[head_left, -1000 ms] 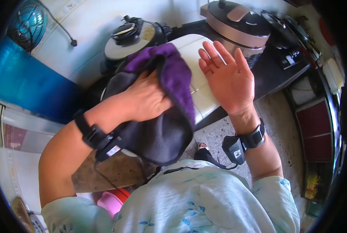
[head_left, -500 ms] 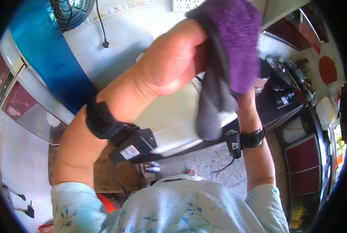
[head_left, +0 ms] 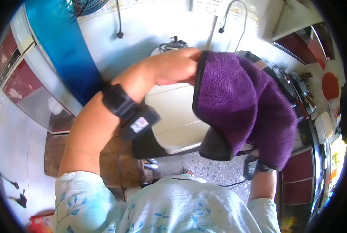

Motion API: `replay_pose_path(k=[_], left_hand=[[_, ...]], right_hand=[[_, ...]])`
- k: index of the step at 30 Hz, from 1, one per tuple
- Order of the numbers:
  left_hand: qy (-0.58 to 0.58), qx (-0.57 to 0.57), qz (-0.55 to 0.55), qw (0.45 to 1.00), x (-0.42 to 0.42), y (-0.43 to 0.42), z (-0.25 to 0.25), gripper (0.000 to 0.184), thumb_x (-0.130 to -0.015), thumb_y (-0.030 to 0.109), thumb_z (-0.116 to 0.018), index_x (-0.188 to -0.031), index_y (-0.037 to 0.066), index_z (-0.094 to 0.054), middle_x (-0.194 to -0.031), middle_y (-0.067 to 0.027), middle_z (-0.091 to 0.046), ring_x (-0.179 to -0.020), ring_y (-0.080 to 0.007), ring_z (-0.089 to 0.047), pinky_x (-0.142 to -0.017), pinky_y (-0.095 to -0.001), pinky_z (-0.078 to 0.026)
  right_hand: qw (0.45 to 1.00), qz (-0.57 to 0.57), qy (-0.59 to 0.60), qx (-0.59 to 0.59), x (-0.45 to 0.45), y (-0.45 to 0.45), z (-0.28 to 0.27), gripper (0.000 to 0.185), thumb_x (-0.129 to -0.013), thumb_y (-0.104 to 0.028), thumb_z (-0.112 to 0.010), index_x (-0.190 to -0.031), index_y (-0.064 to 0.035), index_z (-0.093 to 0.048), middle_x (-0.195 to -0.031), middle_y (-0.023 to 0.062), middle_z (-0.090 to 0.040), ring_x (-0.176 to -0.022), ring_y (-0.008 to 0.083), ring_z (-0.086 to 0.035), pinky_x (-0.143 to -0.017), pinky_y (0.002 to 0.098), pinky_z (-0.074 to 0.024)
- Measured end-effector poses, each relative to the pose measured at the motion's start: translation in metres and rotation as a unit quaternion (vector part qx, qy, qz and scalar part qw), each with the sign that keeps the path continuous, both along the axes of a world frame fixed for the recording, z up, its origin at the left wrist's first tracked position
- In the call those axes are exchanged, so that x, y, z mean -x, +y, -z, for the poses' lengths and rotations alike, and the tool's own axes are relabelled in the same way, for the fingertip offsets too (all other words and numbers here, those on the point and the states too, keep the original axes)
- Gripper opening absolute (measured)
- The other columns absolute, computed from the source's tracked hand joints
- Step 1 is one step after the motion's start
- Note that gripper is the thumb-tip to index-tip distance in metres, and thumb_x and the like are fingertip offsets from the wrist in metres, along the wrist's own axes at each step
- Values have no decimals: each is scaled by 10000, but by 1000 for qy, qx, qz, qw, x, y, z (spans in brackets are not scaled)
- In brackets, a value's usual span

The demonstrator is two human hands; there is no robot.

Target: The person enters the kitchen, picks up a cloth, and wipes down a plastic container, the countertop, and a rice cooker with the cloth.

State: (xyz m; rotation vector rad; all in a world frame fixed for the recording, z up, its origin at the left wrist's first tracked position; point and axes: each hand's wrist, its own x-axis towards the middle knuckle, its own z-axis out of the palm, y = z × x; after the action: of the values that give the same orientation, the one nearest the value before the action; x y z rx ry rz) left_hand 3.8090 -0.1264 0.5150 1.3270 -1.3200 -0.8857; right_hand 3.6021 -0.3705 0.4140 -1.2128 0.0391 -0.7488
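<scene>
My left hand [head_left: 177, 66] grips the upper left corner of a purple and grey cloth [head_left: 231, 89], its fingertips partly hidden behind the dark edge. The cloth hangs spread out, purple fuzzy side showing, with a grey fold at the bottom. It covers my right hand and wrist entirely, so those fingers cannot be seen. Below and beside my left hand is a cream-white flat lid or panel [head_left: 173, 116] on the dark counter. Black devices are strapped to both wrists.
A round appliance with a coiled cord [head_left: 173, 46] stands against the wall behind. Plugs hang on the wall near a socket strip [head_left: 207, 6]. Pans [head_left: 285, 81] are at the right. A wooden surface [head_left: 121, 163] lies lower left, and a blue panel [head_left: 63, 46] stands upper left.
My left hand has lifted the cloth off the white surface and carried it right. The cloth now hangs over my right hand, which was bare and open a second ago. The view has shifted.
</scene>
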Motion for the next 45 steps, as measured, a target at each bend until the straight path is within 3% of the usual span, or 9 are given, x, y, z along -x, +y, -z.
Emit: replay_pose_path(k=[5, 9, 11, 15, 26, 29, 31, 35, 45], left_hand=[[-178, 38, -359, 916, -41, 79, 80, 275, -879, 209, -493, -1092, 38, -530, -887, -35, -593, -764, -100, -560, -633, -247, -469], [129, -67, -436, 888, -1, 85, 140, 355, -925, 293, -401, -1161, 33, -451, -819, -10, -556, -742, -84, -529, -581, -226, -437], [149, -6, -464, 873, 15, 79, 152, 392, -940, 325, -345, -1170, 20, -432, -890, -45, -551, -821, -102, -517, -674, -237, -439], [50, 119, -541, 831, 8, 60, 190, 401, -949, 314, -318, -1188, 6, -414, -1073, -109, -510, -999, -139, -465, -889, -264, -354], [366, 188, -205, 888, 78, 135, 225, 422, -825, 154, -563, -1216, 84, -420, -1165, -82, -491, -1049, -146, -494, -921, -271, -380], [-333, 191, -291, 876, 87, 191, 173, 489, -767, 188, -625, -1204, 65, -441, -1151, -82, -507, -1032, -215, -522, -918, -321, -378], [-409, 36, -340, 846, 76, 228, 168, 603, -722, 302, -640, -1232, 76, -411, -1213, -97, -458, -1098, -274, -465, -952, -378, -334], [-304, 24, -619, 723, 61, 259, 174, 753, -672, 388, -669, -1278, 64, -362, -1264, -119, -430, -1157, -304, -414, -983, -415, -302], [-303, -18, -489, 818, -77, 225, 274, 500, -708, 308, -625, -1131, 64, -515, -1239, -170, -446, -1188, -342, -347, -986, -440, -275]], right_hand=[[985, 56, 60, 150, 24, -12, -13, 341, -858, -154, -472, -1156, 12, -464, -1203, 142, -473, -1181, 272, -408, -978, 398, -322], [934, -99, 178, 294, -22, 14, 22, 348, -853, -160, -476, -1157, 9, -465, -1218, 147, -464, -1200, 286, -391, -990, 417, -307], [676, 59, 148, 720, -37, 77, 7, 458, -782, -226, -525, -1184, -19, -456, -1271, 186, -409, -1235, 377, -314, -1022, 528, -168], [594, -8, 173, 786, -59, 146, -12, 577, -678, -293, -566, -1201, -69, -471, -1255, 203, -413, -1212, 410, -322, -1019, 567, -104], [692, -261, -3, 673, -89, 250, -8, 423, -646, -24, -593, -1065, -71, -559, -1142, 121, -537, -1129, 313, -442, -946, 434, -302], [737, -340, -2, 584, -87, 273, -15, 476, -646, 2, -596, -1114, -52, -535, -1205, 158, -489, -1155, 350, -421, -967, 445, -308], [768, -391, -26, 506, -85, 273, -37, 525, -634, 32, -601, -1149, -22, -510, -1235, 179, -458, -1181, 357, -400, -992, 448, -302], [786, -139, 25, 602, -85, 217, -54, 423, -666, 54, -568, -1086, 7, -544, -1145, 189, -520, -1127, 330, -460, -951, 415, -364], [725, 92, 191, 656, -100, 136, -5, 311, -807, -137, -515, -1096, -24, -537, -1213, 178, -483, -1196, 365, -370, -981, 446, -297]])
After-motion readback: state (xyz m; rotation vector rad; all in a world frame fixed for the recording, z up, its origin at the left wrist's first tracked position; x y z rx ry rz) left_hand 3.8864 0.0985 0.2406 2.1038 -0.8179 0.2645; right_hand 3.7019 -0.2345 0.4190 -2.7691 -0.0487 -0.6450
